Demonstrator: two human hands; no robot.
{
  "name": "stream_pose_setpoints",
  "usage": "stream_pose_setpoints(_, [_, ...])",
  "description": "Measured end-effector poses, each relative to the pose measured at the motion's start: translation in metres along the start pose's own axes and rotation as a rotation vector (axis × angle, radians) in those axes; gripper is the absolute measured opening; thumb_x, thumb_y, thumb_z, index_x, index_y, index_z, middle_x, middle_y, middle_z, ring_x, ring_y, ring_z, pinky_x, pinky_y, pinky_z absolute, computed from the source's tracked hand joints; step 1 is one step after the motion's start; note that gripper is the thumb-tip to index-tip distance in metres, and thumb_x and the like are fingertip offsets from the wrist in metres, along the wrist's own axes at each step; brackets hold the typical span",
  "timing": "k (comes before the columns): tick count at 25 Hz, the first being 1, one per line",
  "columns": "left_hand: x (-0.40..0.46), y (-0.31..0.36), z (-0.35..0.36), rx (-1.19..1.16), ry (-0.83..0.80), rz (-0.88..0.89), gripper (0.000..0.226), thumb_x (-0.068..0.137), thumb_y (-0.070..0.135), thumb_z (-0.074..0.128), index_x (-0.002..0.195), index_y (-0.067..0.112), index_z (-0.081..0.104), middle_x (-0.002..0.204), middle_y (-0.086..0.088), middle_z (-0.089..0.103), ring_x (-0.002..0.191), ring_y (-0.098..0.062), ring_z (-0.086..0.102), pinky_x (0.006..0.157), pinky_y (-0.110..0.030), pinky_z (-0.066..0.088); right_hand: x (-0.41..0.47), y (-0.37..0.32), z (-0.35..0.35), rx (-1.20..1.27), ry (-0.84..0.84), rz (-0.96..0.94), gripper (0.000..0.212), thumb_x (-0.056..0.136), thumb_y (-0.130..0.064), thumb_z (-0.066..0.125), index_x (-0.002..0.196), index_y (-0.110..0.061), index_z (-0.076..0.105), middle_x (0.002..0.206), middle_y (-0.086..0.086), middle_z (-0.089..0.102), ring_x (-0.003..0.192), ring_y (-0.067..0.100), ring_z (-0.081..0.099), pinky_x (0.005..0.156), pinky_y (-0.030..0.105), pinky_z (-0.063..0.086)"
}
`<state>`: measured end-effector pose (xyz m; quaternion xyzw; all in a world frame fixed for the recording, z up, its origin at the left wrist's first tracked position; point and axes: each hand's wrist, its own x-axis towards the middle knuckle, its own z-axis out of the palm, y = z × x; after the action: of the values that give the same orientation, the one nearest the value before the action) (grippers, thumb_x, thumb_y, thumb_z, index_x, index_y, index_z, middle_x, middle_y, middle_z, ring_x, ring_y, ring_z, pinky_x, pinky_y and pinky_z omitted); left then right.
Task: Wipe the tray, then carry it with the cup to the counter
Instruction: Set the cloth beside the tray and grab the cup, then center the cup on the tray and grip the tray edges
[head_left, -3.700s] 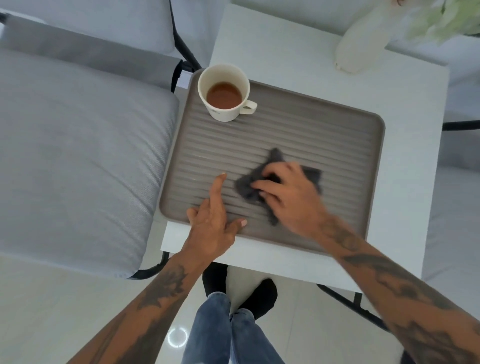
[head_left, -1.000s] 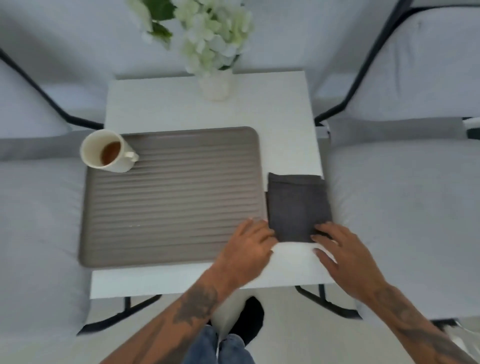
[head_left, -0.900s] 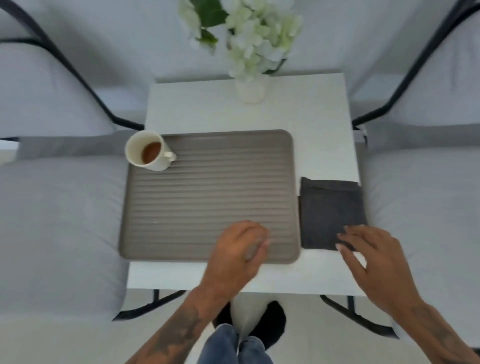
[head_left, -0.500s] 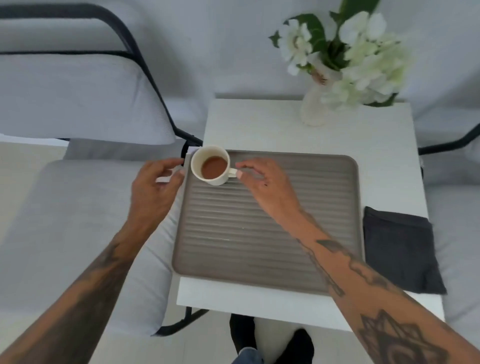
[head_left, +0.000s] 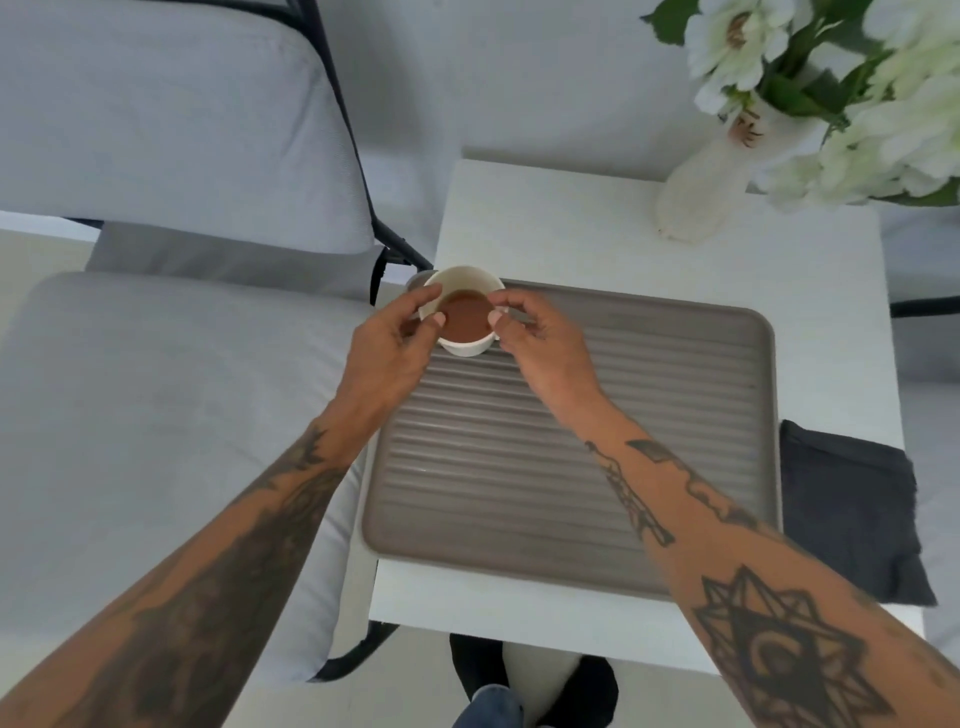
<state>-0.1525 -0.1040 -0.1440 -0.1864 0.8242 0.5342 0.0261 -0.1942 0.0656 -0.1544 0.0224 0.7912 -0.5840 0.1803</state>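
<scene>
A ribbed grey-brown tray (head_left: 649, 405) lies on a small white table (head_left: 571, 218). A white cup (head_left: 467, 312) with brown liquid stands at the tray's far left corner. My left hand (head_left: 389, 348) grips the cup's left side and my right hand (head_left: 540, 343) pinches its right side, at the rim or the handle. The handle is hidden behind my right hand. A folded dark grey cloth (head_left: 852, 509) lies on the table to the right of the tray.
A white vase (head_left: 696, 197) with white flowers stands at the table's far right. A grey cushioned chair (head_left: 156, 415) with a black frame adjoins the table on the left. My shoes show under the near table edge.
Wiping ended and the cloth was set down folded, right of the tray. In the last half second both hands closed in on the cup from either side.
</scene>
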Motion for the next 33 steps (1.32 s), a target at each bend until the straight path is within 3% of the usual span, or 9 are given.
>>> stream_pose_setpoints(2, [-0.004,0.007,0.003,0.028,0.024,-0.004,0.037,0.095,0.022,0.062,0.132,0.021,0.063,0.096,0.009,0.070,0.076,0.016,0.062,0.068,-0.002,0.046,-0.005,-0.003,0.000,0.021,0.045,0.026,0.019,0.090,-0.028,0.063,0.105,-0.038,0.069,0.109,-0.004,0.073,0.098,0.018,0.067,0.089,0.036,0.056])
stream_pose_setpoints(4, [-0.009,0.013,0.008,0.053,0.019,-0.009,0.037,0.094,0.025,0.063,0.132,0.024,0.063,0.106,0.002,0.073,0.087,0.007,0.066,0.071,-0.001,0.046,-0.015,-0.004,-0.006,0.064,0.087,0.067,0.021,0.091,-0.022,0.063,0.109,-0.032,0.071,0.107,-0.004,0.073,0.096,0.013,0.068,0.080,0.021,0.053])
stream_pose_setpoints(6, [-0.020,0.022,0.015,0.065,-0.018,-0.010,0.037,0.094,0.026,0.063,0.131,0.027,0.062,0.113,0.000,0.073,0.097,-0.007,0.069,0.081,-0.010,0.050,-0.033,-0.003,-0.016,0.096,0.127,0.087,0.023,0.091,-0.018,0.063,0.109,-0.030,0.071,0.106,-0.006,0.073,0.091,0.005,0.066,0.075,0.010,0.048])
stream_pose_setpoints(8, [-0.037,0.033,0.028,0.061,-0.053,-0.003,0.037,0.094,0.024,0.063,0.131,0.027,0.062,0.113,0.004,0.071,0.097,-0.005,0.068,0.087,-0.020,0.053,-0.055,0.001,-0.032,0.118,0.168,0.083,0.023,0.091,-0.016,0.065,0.108,-0.028,0.072,0.105,-0.008,0.073,0.084,-0.002,0.064,0.072,0.004,0.045])
stream_pose_setpoints(14, [-0.088,0.051,0.089,-0.022,-0.144,0.041,0.037,0.093,0.015,0.065,0.129,0.023,0.064,0.116,0.004,0.072,0.103,-0.004,0.068,0.087,-0.006,0.049,-0.113,0.023,-0.099,0.166,0.256,0.119,0.025,0.090,-0.014,0.068,0.106,-0.032,0.073,0.116,-0.013,0.071,0.099,-0.002,0.067,0.084,0.010,0.050])
stream_pose_setpoints(19, [-0.107,0.049,0.123,-0.033,-0.146,0.019,0.037,0.094,0.017,0.064,0.130,0.025,0.063,0.115,0.010,0.069,0.104,0.001,0.066,0.092,-0.011,0.050,-0.128,0.041,-0.123,0.145,0.261,0.138,0.026,0.091,-0.013,0.065,0.109,-0.029,0.073,0.122,-0.015,0.068,0.103,-0.006,0.065,0.084,0.010,0.049])
stream_pose_setpoints(23, [-0.110,0.044,0.132,-0.025,-0.113,-0.010,0.036,0.093,0.019,0.064,0.129,0.025,0.064,0.118,0.005,0.072,0.108,-0.005,0.067,0.094,-0.018,0.052,-0.121,0.047,-0.126,0.125,0.248,0.150,0.027,0.092,-0.010,0.063,0.108,-0.028,0.073,0.119,-0.013,0.069,0.094,-0.014,0.063,0.078,0.002,0.045])
stream_pose_setpoints(27, [-0.109,0.043,0.132,-0.008,-0.072,-0.043,0.037,0.094,0.019,0.063,0.130,0.026,0.064,0.116,0.003,0.073,0.108,-0.010,0.067,0.096,-0.027,0.053,-0.117,0.049,-0.122,0.112,0.237,0.141,0.026,0.091,-0.011,0.064,0.107,-0.029,0.073,0.118,-0.013,0.070,0.092,-0.011,0.064,0.078,0.003,0.046])
stream_pose_setpoints(33, [-0.104,0.044,0.122,0.047,-0.026,-0.055,0.037,0.094,0.016,0.059,0.130,0.027,0.064,0.109,0.004,0.072,0.107,-0.011,0.066,0.091,-0.020,0.049,-0.114,0.047,-0.110,0.135,0.222,0.110,0.027,0.090,-0.007,0.065,0.111,-0.021,0.073,0.116,-0.014,0.068,0.089,-0.018,0.062,0.077,0.001,0.044])
